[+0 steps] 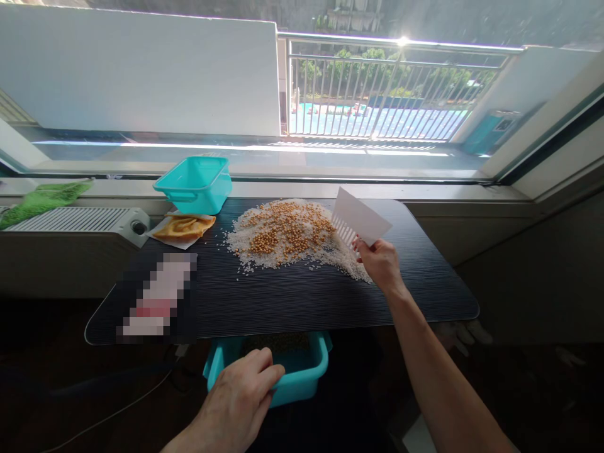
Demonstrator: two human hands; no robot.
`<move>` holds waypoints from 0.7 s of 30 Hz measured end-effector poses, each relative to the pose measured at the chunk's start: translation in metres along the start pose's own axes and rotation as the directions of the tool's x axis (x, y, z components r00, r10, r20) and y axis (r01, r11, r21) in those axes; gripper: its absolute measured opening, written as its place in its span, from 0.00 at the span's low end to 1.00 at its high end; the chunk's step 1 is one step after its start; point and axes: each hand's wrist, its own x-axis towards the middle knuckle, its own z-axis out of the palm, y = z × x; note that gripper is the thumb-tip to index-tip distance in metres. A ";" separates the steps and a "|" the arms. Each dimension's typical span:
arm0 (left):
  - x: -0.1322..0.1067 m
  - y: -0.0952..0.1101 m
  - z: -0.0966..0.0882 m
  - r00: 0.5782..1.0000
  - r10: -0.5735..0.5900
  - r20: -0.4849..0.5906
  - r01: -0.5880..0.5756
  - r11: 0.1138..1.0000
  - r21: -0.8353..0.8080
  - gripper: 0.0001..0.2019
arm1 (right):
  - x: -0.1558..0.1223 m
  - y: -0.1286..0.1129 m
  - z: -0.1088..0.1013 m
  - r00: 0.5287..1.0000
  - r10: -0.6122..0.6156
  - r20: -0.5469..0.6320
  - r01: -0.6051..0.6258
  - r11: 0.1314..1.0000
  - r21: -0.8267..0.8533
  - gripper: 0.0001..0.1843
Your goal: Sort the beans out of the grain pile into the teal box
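The grain pile [287, 236] lies mid-surface [292, 302]. Behind it to the left stands the far bin [207, 195], with a cloth [184, 228] just before it. My right fingers [365, 248] hold a comb [361, 220] at the pile's right edge. The near bin [302, 384] is below the surface's front edge, my left fingers [264, 377] on its rim.

The toothed card [361, 219] pinched in the right hand [381, 264] looks like thin, matt white plastic. The tabletop [302, 296] just below that grip is dark and finely ridged (a wood-grain look, low sheen). The tub [311, 368] the left hand [240, 393] grips is smooth, glossy teal plastic.
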 end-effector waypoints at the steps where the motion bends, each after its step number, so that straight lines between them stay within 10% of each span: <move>1: 0.000 -0.001 0.001 1.000 0.003 -0.007 -0.003 1.000 0.003 0.17 | -0.004 -0.004 0.003 1.000 -0.001 -0.004 0.001 1.000 -0.009 0.19; 14: -0.002 -0.001 0.003 1.000 -0.016 0.017 0.016 1.000 -0.021 0.16 | -0.043 -0.051 0.036 0.968 -0.247 0.034 0.244 0.911 -0.331 0.17; 21: -0.002 -0.005 0.008 1.000 -0.022 0.014 0.023 0.999 -0.046 0.15 | -0.034 -0.046 0.007 0.976 -0.215 -0.010 0.196 0.907 -0.373 0.19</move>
